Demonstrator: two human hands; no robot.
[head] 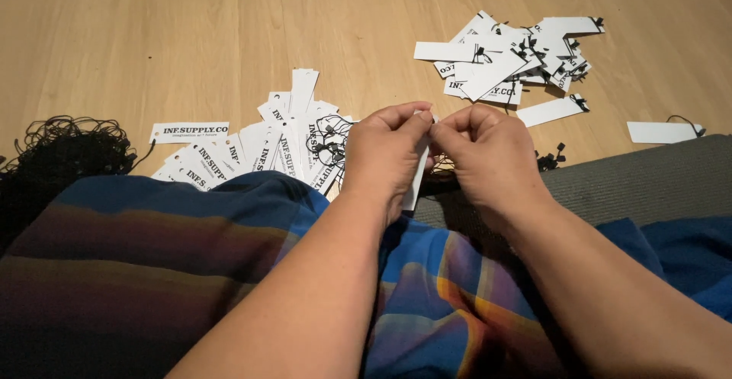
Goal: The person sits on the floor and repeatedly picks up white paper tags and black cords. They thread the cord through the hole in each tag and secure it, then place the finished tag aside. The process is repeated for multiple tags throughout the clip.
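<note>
Far left of the hands, a tangle of black strings (65, 150), partly cut off by the frame edge. Nearer, fanned white paper tags (255, 150), lower ends hidden behind striped cloth (191, 257). Left hand (385, 158) and right hand (488, 154) pressed together, fingertips pinching one white tag (418, 177), mostly hidden between them. Beyond the right hand, a strung tag pile (511, 59).

Looks like a home room, work done seated on the floor. Light wood plank floor (191, 36) fills the view from 9 to 3 o'clock, grey woven mat (633, 181) edge at 3 to 4 o'clock, a checked blue cloth (229, 226) over the lap at 6. No bench or shop fittings in frame, so probably domestic.
</note>
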